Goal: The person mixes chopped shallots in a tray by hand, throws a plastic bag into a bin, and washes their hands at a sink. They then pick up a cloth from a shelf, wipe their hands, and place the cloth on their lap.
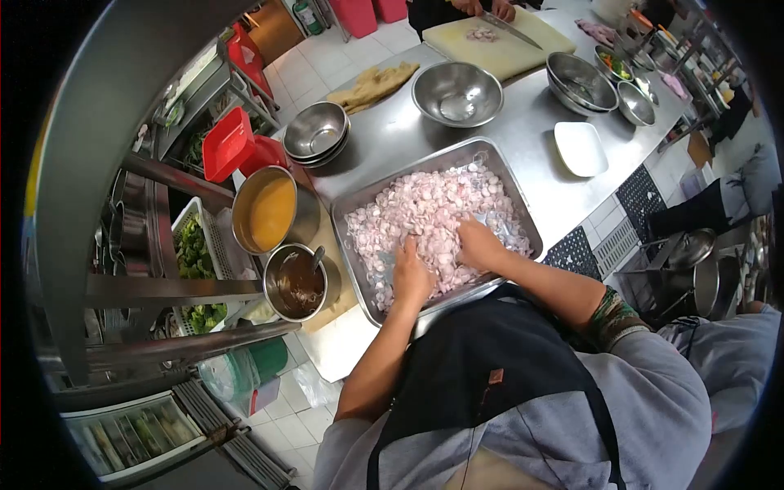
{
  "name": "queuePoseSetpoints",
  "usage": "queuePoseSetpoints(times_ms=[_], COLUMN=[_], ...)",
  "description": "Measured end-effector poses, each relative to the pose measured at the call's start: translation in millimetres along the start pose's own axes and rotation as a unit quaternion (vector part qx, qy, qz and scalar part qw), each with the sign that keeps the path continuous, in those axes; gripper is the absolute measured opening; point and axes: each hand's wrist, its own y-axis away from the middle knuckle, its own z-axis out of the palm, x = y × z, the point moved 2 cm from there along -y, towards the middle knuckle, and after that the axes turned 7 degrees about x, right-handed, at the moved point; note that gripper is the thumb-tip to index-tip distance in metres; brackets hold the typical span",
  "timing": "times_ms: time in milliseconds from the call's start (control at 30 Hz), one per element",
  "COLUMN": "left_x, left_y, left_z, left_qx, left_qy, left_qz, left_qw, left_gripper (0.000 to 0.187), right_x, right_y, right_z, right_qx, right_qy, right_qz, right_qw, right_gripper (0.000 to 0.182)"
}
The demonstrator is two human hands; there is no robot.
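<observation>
A deep rectangular metal tray in front of me holds a heap of thin, round, pale pink slices; what food they are I cannot make out. My left hand is sunk into the near part of the heap, its fingers curled into the slices. To its right, my right hand digs into the same heap, fingers bent and closed around slices. Both sets of fingertips are buried. Clear plastic shows among the slices beside my right hand.
Left of the tray stand a pot of orange liquid and a pot of brown sauce with a spoon. Steel bowls and a white dish lie beyond. Across the table, another person's hands hold a knife over a cutting board.
</observation>
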Motion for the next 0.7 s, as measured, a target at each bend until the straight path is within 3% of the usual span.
queuePoseSetpoints(times_ms=[33,100,233,333,367,467,567,667,700], left_x=[-12,-28,-3,11,-1,-6,-19,-30,-37], left_y=[-5,-8,-18,-40,-50,-57,-63,-57,-52], left_z=[5,7,-40,-57,-45,-34,-22,-33,-40], left_qx=[0.025,0.096,0.087,0.074,0.045,0.013,0.016,0.018,0.013], left_qy=[0.008,0.041,0.082,-0.029,-0.045,-0.102,-0.089,-0.049,-0.036], left_qz=[0.026,0.092,0.097,0.201,0.223,0.130,0.092,0.082,0.082], left_qw=[0.999,0.990,0.988,0.976,0.973,0.986,0.992,0.995,0.996], left_gripper=[0.074,0.064,0.067,0.068,0.069,0.069,0.073,0.068,0.066], right_x=[-4,-17,-37,-44,-50,-66,-40,-12,-9], right_y=[-5,-12,-25,-43,-42,-46,-56,-56,-54], right_z=[-5,-28,-61,-59,-50,-46,-20,-25,-38], right_qx=[0.018,0.016,0.088,-0.002,0.025,-0.035,-0.042,0.019,0.021], right_qy=[-0.012,-0.008,-0.007,0.066,0.100,0.126,0.077,0.092,0.072], right_qz=[0.007,0.006,-0.060,-0.164,-0.117,-0.017,-0.017,-0.072,-0.050], right_qw=[1.000,1.000,0.994,0.984,0.988,0.991,0.996,0.993,0.996], right_gripper=[0.024,0.031,0.030,0.039,0.046,0.064,0.064,0.051,0.052])
